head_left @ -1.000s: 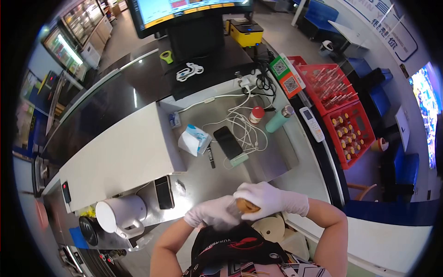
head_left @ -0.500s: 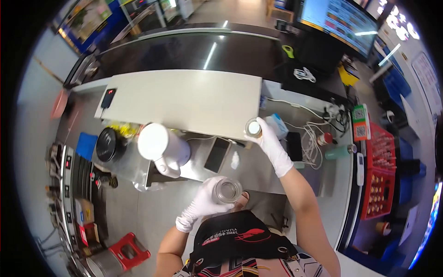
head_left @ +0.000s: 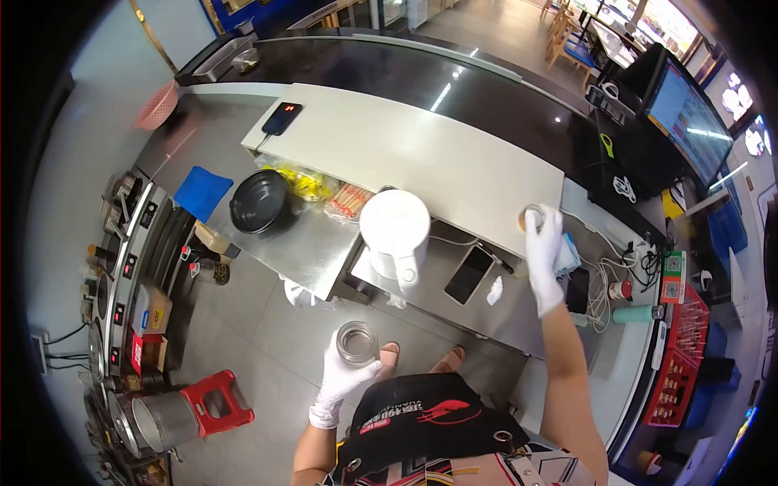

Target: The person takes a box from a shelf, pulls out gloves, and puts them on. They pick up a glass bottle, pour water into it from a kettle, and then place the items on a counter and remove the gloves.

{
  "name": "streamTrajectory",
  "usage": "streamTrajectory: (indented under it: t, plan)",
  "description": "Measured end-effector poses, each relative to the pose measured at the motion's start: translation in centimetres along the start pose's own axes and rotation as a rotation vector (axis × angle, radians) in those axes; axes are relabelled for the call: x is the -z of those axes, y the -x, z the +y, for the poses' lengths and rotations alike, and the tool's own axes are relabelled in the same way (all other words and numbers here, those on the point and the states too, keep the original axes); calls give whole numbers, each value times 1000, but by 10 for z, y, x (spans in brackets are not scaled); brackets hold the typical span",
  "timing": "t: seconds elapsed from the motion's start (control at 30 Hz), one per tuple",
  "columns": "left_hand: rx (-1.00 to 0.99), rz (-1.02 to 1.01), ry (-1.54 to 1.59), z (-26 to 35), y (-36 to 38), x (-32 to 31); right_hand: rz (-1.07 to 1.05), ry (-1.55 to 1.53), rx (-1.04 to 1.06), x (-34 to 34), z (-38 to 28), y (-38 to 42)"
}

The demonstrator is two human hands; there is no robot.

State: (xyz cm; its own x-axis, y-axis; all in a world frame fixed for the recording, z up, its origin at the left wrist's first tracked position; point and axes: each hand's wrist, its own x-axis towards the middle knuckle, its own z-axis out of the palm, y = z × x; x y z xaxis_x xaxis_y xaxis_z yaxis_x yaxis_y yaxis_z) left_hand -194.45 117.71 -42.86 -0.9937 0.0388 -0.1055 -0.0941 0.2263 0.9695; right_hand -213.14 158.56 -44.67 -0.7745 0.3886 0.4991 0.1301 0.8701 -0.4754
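Note:
My left hand (head_left: 342, 374), in a white glove, is wrapped round a clear glass jar (head_left: 356, 343) whose round mouth faces up. Over the right end of the white board (head_left: 421, 154), my gloved right hand (head_left: 545, 251) grips a small round container (head_left: 531, 217), partly covered by the fingers. Between the hands, on the steel counter, lie a dark phone (head_left: 468, 275) and a crumpled white tissue (head_left: 495, 291). A white pitcher (head_left: 395, 223) with its handle toward me stands left of the phone.
Black bowls (head_left: 259, 201) and a blue cloth (head_left: 203, 193) are at the left. A red stool (head_left: 217, 405) stands on the floor. Cables (head_left: 601, 292), a green bottle (head_left: 638, 314), red crates (head_left: 677, 381) and a monitor (head_left: 689, 121) are at the right.
The view has turned left, showing more of the left counter. My left hand with the jar is farther from the counter; my right hand still holds the container at the board's right end.

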Motion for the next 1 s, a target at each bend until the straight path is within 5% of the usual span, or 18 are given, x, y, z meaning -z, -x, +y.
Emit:
streamTrajectory:
  t: [0.07, 0.13, 0.2, 0.3, 0.47, 0.8, 1.0]
  plan:
    - [-55, 79, -31, -7, -3, 19, -101, -530, 7, 10, -59, 51]
    - [-93, 169, -28, -10, -8, 38, -455, -837, -249, 29, -132, 105]
    - [-85, 186, -3, -11, -12, 55, -279, -726, 63, -10, -157, 156]
    - [-64, 201, 48, -15, -13, 77, -340, -914, -392, -61, -185, 183]
    - [-92, 203, -58, -18, -13, 102, -23, -889, -324, -85, -195, 173]
    - [-122, 148, 4, -42, -36, 129, -18, -989, -340, -43, -184, 151]
    - [-205, 100, -8, -39, -65, 122, -192, -759, -87, 36, -176, 136]
